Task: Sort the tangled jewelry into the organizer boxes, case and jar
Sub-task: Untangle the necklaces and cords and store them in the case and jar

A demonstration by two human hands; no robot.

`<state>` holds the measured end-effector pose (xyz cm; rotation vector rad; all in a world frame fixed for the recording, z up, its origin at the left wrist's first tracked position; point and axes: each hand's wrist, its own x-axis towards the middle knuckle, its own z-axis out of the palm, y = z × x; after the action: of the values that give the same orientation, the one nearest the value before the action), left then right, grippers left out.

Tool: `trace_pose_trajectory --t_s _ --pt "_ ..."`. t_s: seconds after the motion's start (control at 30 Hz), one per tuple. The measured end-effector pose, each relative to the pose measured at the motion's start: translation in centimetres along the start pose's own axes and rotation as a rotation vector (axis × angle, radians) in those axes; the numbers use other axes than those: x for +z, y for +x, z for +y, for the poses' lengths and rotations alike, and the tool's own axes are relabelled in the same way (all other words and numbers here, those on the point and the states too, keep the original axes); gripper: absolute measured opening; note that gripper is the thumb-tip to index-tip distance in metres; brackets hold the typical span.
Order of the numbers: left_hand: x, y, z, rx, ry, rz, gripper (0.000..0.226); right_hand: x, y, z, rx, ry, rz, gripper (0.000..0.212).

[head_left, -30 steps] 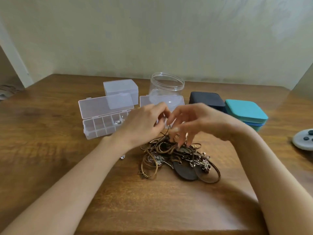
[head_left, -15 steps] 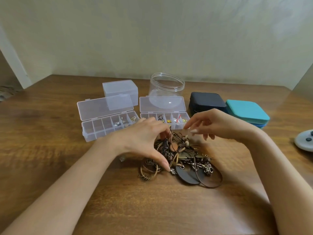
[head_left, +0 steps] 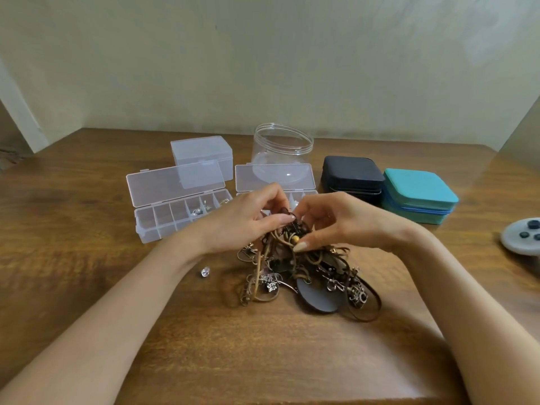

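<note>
tangled jewelry (head_left: 309,276): heaped just in front of jar (head_left: 282,150) | left hand (head_left: 242,220): pinching dark cord loop (head_left: 295,227) at heap's jar-side top | right hand (head_left: 342,222): fingertips closed on cords beside wooden bead (head_left: 295,239) | hands nearly touching; bulk trails away from jar, rightward | judged: right hand nearer the slack.

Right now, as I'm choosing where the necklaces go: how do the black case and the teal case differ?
Colour: the black case is dark all over; the teal case is teal with a blue band round its side.
Place: the black case sits beside the jar; the teal case sits to its right, nearer the person.
Shared: both are shut, rounded squares, side by side on the table.
</note>
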<state>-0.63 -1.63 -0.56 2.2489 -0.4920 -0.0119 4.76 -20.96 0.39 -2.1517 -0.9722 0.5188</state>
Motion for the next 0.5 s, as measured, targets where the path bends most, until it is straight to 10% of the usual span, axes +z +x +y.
trace_pose_trajectory --t_s 0.2,0.5 --pt "-0.3 -0.1 -0.1 -0.079 -0.194 -0.012 0.015 -1.5 -0.5 0.2 -0.026 0.206 0.179 0.030" --pt "-0.2 -0.1 -0.6 -0.027 0.179 -0.010 0.004 -1.2 0.0 0.8 0.051 0.021 0.269 0.015"
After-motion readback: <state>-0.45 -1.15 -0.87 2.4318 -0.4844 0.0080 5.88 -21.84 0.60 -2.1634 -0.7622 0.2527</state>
